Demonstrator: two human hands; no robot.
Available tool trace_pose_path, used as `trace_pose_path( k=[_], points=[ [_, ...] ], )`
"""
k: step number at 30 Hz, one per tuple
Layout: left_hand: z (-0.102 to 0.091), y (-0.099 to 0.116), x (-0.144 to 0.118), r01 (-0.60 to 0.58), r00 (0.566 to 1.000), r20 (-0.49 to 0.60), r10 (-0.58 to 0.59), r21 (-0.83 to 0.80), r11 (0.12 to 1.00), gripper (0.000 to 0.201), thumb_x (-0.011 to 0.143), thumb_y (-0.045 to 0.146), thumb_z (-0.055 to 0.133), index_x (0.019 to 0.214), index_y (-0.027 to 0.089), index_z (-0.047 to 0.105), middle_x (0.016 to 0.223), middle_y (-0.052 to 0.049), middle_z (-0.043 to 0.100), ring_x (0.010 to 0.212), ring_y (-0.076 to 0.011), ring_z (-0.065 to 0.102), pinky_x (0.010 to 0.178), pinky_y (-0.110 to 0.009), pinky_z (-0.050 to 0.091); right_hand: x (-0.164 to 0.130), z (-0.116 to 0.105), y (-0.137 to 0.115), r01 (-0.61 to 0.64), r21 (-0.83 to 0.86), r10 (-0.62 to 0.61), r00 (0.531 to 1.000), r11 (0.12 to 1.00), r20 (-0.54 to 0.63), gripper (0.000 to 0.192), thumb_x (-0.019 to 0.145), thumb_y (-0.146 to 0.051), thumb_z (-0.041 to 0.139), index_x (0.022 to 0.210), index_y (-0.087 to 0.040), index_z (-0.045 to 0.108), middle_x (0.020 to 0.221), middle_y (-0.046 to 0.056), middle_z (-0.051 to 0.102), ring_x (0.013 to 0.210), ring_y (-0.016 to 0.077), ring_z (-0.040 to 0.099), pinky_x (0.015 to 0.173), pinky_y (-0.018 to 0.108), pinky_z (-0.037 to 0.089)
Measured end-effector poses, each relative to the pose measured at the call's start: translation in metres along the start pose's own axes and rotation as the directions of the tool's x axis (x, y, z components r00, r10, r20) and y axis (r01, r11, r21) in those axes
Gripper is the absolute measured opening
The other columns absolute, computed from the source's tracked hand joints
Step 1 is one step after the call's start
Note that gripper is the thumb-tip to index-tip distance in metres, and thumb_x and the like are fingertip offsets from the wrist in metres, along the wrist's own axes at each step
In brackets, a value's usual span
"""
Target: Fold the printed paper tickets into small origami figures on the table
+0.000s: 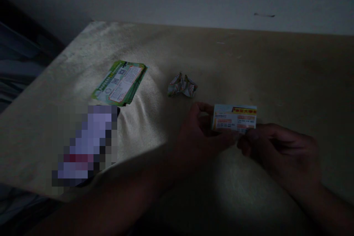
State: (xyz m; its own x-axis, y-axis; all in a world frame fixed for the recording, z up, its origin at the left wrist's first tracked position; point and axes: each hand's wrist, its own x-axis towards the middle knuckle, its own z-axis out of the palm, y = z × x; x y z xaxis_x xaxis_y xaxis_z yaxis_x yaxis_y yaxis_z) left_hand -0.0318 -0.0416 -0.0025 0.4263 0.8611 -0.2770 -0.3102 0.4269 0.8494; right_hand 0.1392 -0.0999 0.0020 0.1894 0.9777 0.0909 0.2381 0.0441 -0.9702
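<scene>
Between my two hands is a small printed paper, pale with a red and yellow strip at its top right; it looks like a folded leaflet. My left hand is closed on its left side, thumb along the lower edge. At the lower right corner, my right hand pinches the same paper. A folded paper shape with pointed tips stands on the table beyond my left hand. Farther left lies a stack of green and white leaflets.
A phone-like object, blurred by pixelation, lies at the left of the tabletop. A pale wall runs behind the table. Dark fabric shows past the left edge. The light is dim.
</scene>
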Motion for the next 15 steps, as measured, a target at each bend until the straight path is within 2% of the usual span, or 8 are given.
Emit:
trace_pose_path(
  k=[2,9,12,15],
  points=[
    [0.001,-0.001,0.0,0.033,0.999,-0.008,-0.033,-0.002,0.999,0.067,0.063,0.017,0.089,0.11,0.023,0.041,0.09,-0.002,0.076,0.072,-0.0167,0.075,0.065,-0.024,0.062,-0.001,0.001,0.0,0.039,-0.05,-0.038,0.999,0.998,0.015,0.016,0.087,-0.021,0.071,0.071,-0.023,0.073,0.058,-0.003,0.068,0.048,0.0089,0.063,0.046,0.017,0.052],
    [0.001,0.002,0.0,0.024,1.0,0.001,-0.024,0.041,0.999,0.087,0.062,0.018,0.089,0.13,0.028,0.035,0.088,-0.003,0.077,0.076,-0.0212,0.076,0.066,-0.026,0.062,-0.002,0.003,0.0,0.082,-0.074,-0.079,0.996,0.994,0.039,0.011,0.086,-0.019,0.071,0.077,-0.025,0.073,0.057,-0.004,0.066,0.044,0.0086,0.059,0.04,0.017,0.047],
    [-0.006,0.009,0.003,0.024,1.0,0.018,-0.025,0.082,0.996,0.091,0.061,0.019,0.089,0.133,0.027,0.034,0.084,-0.002,0.077,0.07,-0.0201,0.075,0.056,-0.022,0.058,-0.002,0.003,-0.002,0.047,-0.04,-0.047,0.999,0.998,0.008,0.013,0.087,-0.021,0.07,0.075,-0.024,0.073,0.058,-0.003,0.067,0.046,0.0089,0.06,0.042,0.017,0.049],
    [-0.014,0.015,0.007,0.007,0.999,-0.032,-0.002,0.153,0.988,0.087,0.06,0.024,0.09,0.13,0.027,0.038,0.076,0.002,0.074,0.053,-0.014,0.068,0.041,-0.016,0.046,-0.002,0.0,-0.002,0.005,-0.013,-0.006,0.998,1.0,-0.062,0.018,0.088,-0.024,0.07,0.07,-0.022,0.071,0.056,-0.003,0.065,0.048,0.009,0.059,0.046,0.019,0.05]
  ],
)
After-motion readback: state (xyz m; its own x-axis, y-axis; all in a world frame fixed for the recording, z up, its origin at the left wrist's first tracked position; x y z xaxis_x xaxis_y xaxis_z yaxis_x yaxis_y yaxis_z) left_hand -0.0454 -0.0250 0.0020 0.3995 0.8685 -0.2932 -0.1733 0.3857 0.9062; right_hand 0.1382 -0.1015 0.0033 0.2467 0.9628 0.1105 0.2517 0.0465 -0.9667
